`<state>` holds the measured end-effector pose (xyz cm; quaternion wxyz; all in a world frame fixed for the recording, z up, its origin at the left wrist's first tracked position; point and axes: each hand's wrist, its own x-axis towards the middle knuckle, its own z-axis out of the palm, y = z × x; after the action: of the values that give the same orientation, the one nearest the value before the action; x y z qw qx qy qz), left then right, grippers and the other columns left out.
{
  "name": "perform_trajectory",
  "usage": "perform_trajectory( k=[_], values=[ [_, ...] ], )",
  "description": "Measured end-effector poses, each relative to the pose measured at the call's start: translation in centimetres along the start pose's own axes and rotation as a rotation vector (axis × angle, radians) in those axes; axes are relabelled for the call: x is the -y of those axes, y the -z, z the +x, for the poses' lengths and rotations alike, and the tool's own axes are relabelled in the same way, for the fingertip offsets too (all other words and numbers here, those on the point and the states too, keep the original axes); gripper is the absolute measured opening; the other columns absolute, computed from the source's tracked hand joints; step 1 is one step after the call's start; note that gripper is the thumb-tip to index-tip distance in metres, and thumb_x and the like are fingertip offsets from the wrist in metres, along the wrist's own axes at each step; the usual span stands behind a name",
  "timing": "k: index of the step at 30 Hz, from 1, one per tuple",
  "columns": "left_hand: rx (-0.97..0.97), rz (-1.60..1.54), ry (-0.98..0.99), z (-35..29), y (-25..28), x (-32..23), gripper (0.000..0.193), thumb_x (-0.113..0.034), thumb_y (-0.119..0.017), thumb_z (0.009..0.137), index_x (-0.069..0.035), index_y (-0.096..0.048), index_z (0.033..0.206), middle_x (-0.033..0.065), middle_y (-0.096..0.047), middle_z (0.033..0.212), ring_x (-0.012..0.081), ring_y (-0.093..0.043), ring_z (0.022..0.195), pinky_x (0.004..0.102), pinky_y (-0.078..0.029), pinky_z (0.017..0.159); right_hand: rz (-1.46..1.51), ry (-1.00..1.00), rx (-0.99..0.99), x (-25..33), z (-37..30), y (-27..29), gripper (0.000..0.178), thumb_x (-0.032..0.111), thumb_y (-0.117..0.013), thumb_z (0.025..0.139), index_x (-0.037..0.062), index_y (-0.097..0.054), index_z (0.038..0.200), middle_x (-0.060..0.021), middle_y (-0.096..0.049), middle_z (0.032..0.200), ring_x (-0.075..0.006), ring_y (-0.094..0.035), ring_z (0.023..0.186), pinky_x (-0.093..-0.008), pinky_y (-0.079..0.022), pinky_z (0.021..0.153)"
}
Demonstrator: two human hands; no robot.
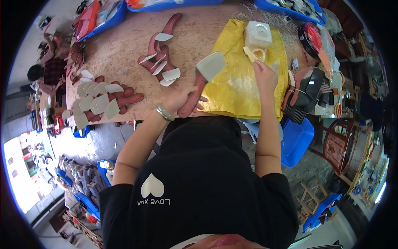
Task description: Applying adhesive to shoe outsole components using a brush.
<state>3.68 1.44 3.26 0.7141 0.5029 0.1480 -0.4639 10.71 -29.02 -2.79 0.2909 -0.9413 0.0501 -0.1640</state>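
My left hand (pixel 178 98) is closed around a reddish-brown, shoe-insole-shaped piece (pixel 193 99), held tilted near the table's front edge. A pale grey-white flap (pixel 211 66) spreads from its far end. My right hand (pixel 265 76) pinches a pale yellowish brush-like applicator (pixel 249 54) beside the opening of a small container of amber, glue-like liquid (pixel 259 54). Directly behind that stands a whitish, square plastic jar (pixel 258 34). Both rest on a yellow plastic sheet (pixel 232 93), which has whitish smears.
Similar insole pieces with pale flaps lie in a pile (pixel 97 99) at the left and a looser group (pixel 159 62) farther back. Blue bins (pixel 110 20) line the far edge. Black shoes (pixel 309 89) sit at the right; a blue tub (pixel 297 143) stands below the table edge.
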Motion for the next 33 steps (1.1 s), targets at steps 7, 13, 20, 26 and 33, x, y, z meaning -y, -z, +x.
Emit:
perform_trajectory(
  k=[7,13,20,26,33],
  values=[
    [-0.730,0.854,-0.715,0.9,4.4,4.5,0.073,-0.014,-0.064,0.081,-0.004,-0.027,0.143,0.0177,-0.059,0.111,0.0285,-0.057,0.104,0.0424,-0.042,0.091,-0.169,-0.270,0.060,-7.7,1.2,-2.0,0.027,0.036,-0.058,0.083,0.0173,-0.070,0.097,-0.0118,-0.068,0.084,-0.0320,-0.065,0.078,-0.0420,-0.051,0.068],
    [-0.991,1.076,-0.730,0.0,1.3,3.6,0.071,-0.017,-0.075,0.070,-0.004,-0.042,0.131,0.0166,-0.059,0.105,0.0341,-0.055,0.097,0.0429,-0.043,0.087,-0.360,-0.221,0.140,-9.5,3.9,-5.3,0.026,0.037,-0.055,0.085,0.0183,-0.071,0.095,-0.0121,-0.068,0.085,-0.0313,-0.066,0.078,-0.0431,-0.051,0.070],
    [-1.062,1.150,-0.864,1.1,1.9,3.1,0.056,-0.016,-0.075,0.068,-0.006,-0.052,0.118,0.0155,-0.057,0.105,0.0345,-0.052,0.098,0.0427,-0.042,0.087,-0.345,-0.209,0.174,-8.6,0.2,-4.4,0.025,0.034,-0.054,0.087,0.0157,-0.071,0.091,-0.0138,-0.068,0.084,-0.0320,-0.066,0.076,-0.0426,-0.051,0.068],
    [-1.156,1.199,-0.916,1.9,2.0,2.0,0.054,-0.014,-0.075,0.065,-0.008,-0.055,0.114,0.0123,-0.053,0.105,0.0323,-0.049,0.099,0.0419,-0.040,0.088,0.275,-0.262,0.157,-5.0,-6.0,-2.9,0.023,0.025,-0.062,0.087,0.0074,-0.071,0.097,-0.0106,-0.069,0.082,-0.0193,-0.065,0.073,-0.0297,-0.050,0.067],
    [-1.164,1.238,-0.916,2.2,2.4,1.8,0.057,-0.015,-0.078,0.063,-0.008,-0.055,0.115,0.0103,-0.053,0.105,0.0307,-0.049,0.099,0.0412,-0.040,0.088,0.806,-0.109,0.304,7.9,-8.1,1.3,0.019,0.011,-0.068,0.084,0.0006,-0.070,0.099,-0.0017,-0.067,0.081,-0.0044,-0.056,0.071,-0.0187,-0.045,0.065]
  ],
)
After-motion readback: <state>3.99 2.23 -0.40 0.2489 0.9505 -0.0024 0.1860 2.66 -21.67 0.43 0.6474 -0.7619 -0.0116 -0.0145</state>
